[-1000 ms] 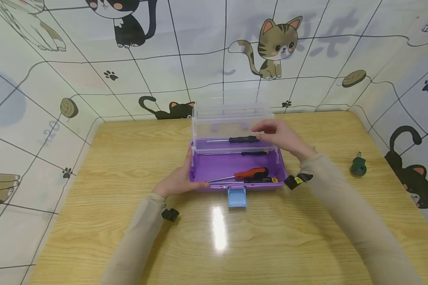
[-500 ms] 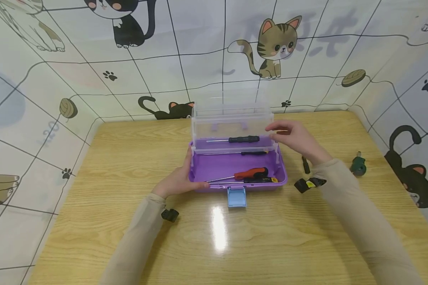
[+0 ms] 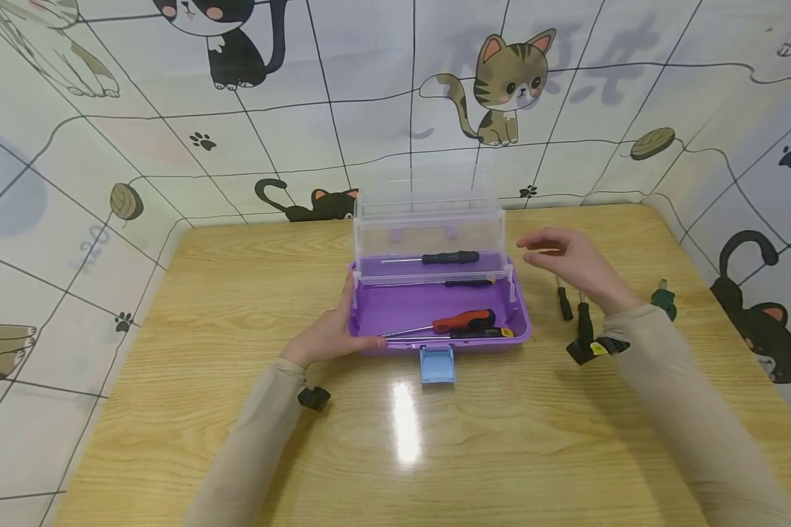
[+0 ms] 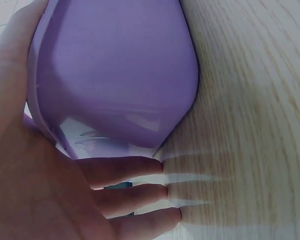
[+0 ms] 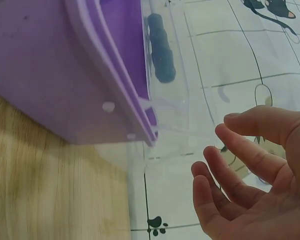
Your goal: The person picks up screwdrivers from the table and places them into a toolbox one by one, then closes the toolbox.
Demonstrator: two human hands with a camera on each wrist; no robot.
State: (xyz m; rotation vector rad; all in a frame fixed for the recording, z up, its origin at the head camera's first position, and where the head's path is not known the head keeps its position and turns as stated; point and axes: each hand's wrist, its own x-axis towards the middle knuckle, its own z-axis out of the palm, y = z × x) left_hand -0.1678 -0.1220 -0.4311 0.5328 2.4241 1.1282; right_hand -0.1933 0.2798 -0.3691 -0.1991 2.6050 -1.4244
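From where I stand, take the purple box (image 3: 398, 300) as the dial, twelve being the side away from the person. It sits on the table (image 3: 237, 293), its clear lid (image 3: 430, 238) raised at twelve and its blue latch (image 3: 438, 366) hanging at six. The left hand (image 3: 326, 333) braces it at half past eight, fingers straight and slightly apart, thumb along the front rim. The right hand (image 3: 576, 263) is at half past two, just beyond the box's end, fingers loosely bent, apart, holding nothing.

I'd call this a moment between handling one screwdriver and another. Inside, a red screwdriver (image 3: 464, 320) and a black-and-yellow screwdriver (image 3: 477, 333) lie at four, a thin screwdriver (image 3: 470, 282) at two; another black handle (image 3: 450, 258) shows through the lid at twelve. Outside, toward three, lie a small screwdriver (image 3: 565, 304), a longer screwdriver (image 3: 585, 322) and, farther off, a green screwdriver (image 3: 663, 298). Picking up any would call for the right hand to come down and pinch its handle.

The black-and-yellow handle seems to read "deli"; pale blue lettering on the wall cover (image 3: 92, 245), about nine, I can't make out.
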